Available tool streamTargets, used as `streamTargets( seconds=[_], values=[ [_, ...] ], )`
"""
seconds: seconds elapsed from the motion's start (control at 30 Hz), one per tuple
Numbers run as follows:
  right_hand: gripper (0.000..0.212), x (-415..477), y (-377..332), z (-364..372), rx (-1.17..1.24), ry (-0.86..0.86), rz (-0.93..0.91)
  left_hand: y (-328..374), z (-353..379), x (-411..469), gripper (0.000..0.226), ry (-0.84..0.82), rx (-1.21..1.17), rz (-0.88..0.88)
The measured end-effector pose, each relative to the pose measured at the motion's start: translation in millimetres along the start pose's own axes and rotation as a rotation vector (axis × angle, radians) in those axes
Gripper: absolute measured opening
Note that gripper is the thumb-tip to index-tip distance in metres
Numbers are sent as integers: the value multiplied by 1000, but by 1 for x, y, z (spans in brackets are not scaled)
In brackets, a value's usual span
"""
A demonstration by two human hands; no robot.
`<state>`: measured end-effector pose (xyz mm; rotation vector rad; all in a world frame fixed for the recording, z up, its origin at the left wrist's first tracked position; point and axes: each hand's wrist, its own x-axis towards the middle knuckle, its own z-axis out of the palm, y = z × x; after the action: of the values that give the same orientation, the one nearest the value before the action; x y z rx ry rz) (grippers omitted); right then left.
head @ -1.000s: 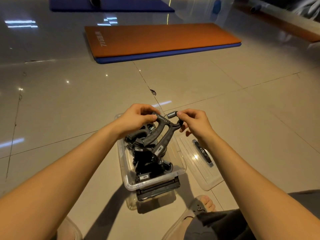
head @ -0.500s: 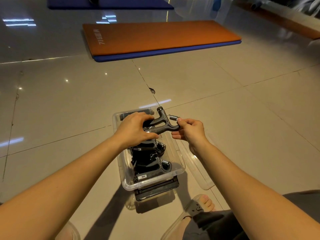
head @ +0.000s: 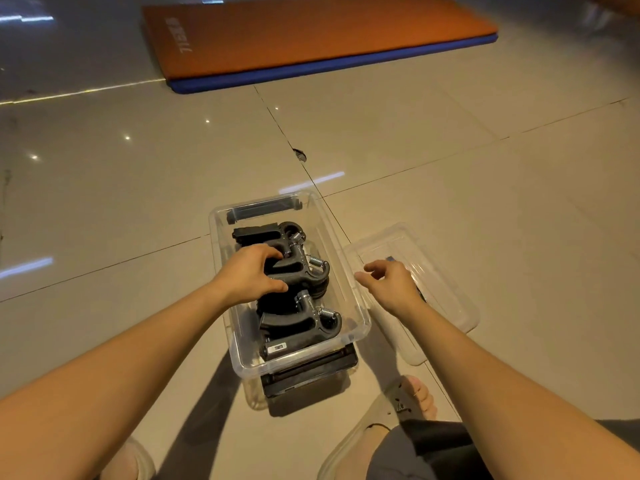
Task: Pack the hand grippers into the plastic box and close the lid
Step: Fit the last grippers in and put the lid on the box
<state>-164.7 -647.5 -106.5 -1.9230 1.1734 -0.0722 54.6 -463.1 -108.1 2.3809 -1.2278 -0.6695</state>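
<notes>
Left hand (head: 252,275) curled round a black spring-loaded hand gripper (head: 294,268), seating it inside the clear plastic box (head: 304,358). Right hand (head: 391,282) hovered loosely open, holding nothing, over the clear lid (head: 450,306) alongside. The gripper probably needed pressing flat and low so that lid could shut.

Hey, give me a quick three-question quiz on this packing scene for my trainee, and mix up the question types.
1. True or false: the lid lies on the floor beside the box.
2. The left hand grips: A) the lid, B) a hand gripper in the box, C) the mat.
3. Fill in: the right hand holds ____.
Key: 1 true; 2 B; 3 nothing.
</notes>
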Motion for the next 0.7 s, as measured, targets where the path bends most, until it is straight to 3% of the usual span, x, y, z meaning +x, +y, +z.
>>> streamTargets(
  seconds=[0.3,0.47,0.7],
  values=[
    [13,12,0,9,294,-116,25,-5,6,16,72,-68,116,32],
    [20,58,44,0,-64,18,44,-4,8,17,72,-59,146,40],
    [20,118,125,-14,-475,77,265,-7,5,3,76,64,159,53]
  ],
)
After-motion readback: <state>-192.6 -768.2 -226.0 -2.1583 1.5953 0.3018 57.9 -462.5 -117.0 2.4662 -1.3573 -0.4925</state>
